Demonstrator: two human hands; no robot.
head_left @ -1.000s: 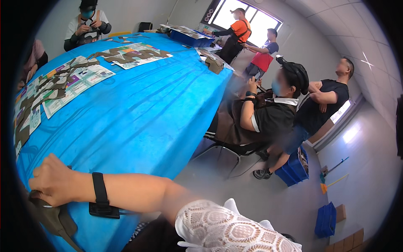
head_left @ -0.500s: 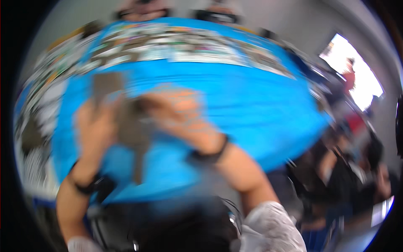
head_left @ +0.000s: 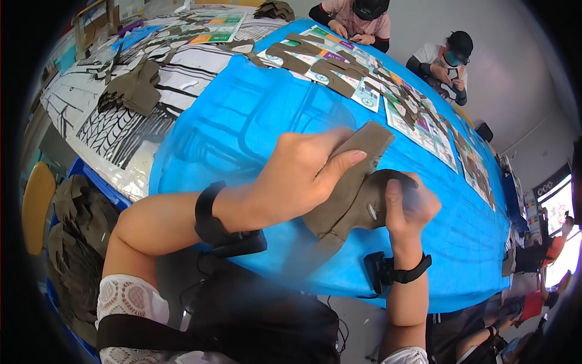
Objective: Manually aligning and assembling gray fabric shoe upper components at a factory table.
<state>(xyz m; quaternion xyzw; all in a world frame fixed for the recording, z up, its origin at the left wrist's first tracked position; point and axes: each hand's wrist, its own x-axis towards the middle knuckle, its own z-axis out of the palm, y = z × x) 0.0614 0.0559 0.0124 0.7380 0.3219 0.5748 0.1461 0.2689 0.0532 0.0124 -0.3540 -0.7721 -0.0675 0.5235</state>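
Note:
My left hand (head_left: 306, 173) pinches a flat olive-brown strip of sheet material between thumb and fingers, its end pointing up and away. My right hand (head_left: 413, 206) is closed around the rounded side of a brown cut-out piece (head_left: 342, 212), thumb on top. A small pale slot shows in this piece near my right thumb. The strip and the cut-out overlap between my hands; whether they are joined I cannot tell. Both are held above the blue table cover (head_left: 224, 133). Each wrist wears a black strap with a small dark device.
Printed sheets (head_left: 418, 133) bearing brown cut-outs run along the table's far side. A stack of brown pieces (head_left: 133, 88) lies at left on patterned paper. A blue crate (head_left: 100, 182) beside the table holds more. Two people (head_left: 357, 24) work with their hands across the table.
The view has swung, bringing the left stack and crate into sight. My hands appear farther right in the picture, still holding brown material, and the blur has mostly gone.

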